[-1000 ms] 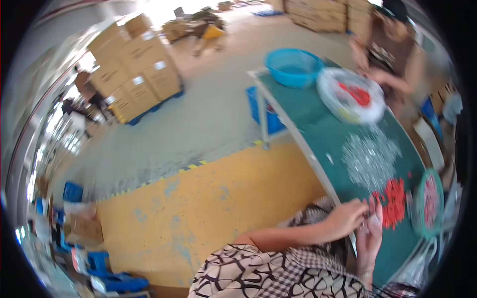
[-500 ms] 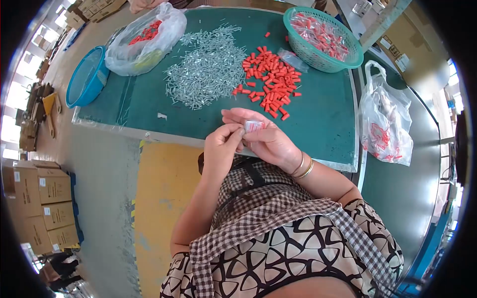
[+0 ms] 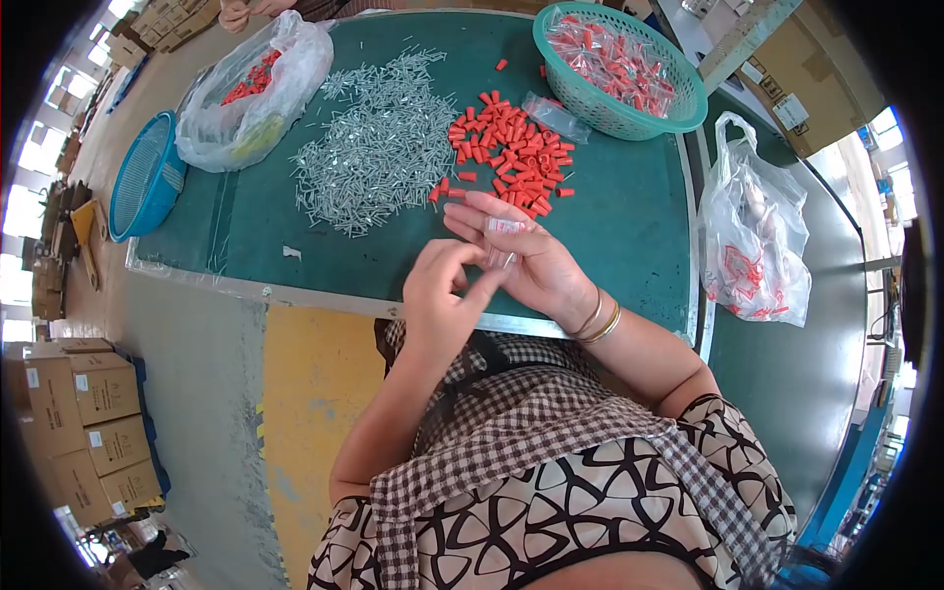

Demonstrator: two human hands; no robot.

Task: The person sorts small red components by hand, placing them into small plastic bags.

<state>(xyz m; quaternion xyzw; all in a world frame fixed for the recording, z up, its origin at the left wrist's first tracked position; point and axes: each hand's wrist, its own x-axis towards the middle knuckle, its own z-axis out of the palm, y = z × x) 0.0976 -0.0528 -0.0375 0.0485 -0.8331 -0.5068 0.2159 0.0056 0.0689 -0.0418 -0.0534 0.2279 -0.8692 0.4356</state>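
My right hand (image 3: 551, 270), wearing bangles, is turned palm up and holds a small clear plastic bag (image 3: 505, 226) with red print under its thumb. My left hand (image 3: 441, 295) is curled at the bag's lower end, thumb and fingertips at its edge. Both hands are over the near edge of the green table. Just beyond them lie a pile of red plastic caps (image 3: 521, 157) and a wide heap of small silvery metal pins (image 3: 379, 147). A flat clear bag (image 3: 557, 118) rests beside the caps.
A green basket (image 3: 688, 113) of bagged red pieces stands at the back right. Left are a white plastic bag (image 3: 295, 74) with red pieces and a blue basket (image 3: 123, 221). A carrier bag (image 3: 757, 236) sits right. Another person's hands (image 3: 246, 10) show at the far left.
My left hand has shifted down, its thumb and fingers now wider apart at the bag. More of the clear bag shows. The view has shifted slightly, moving the table contents left.
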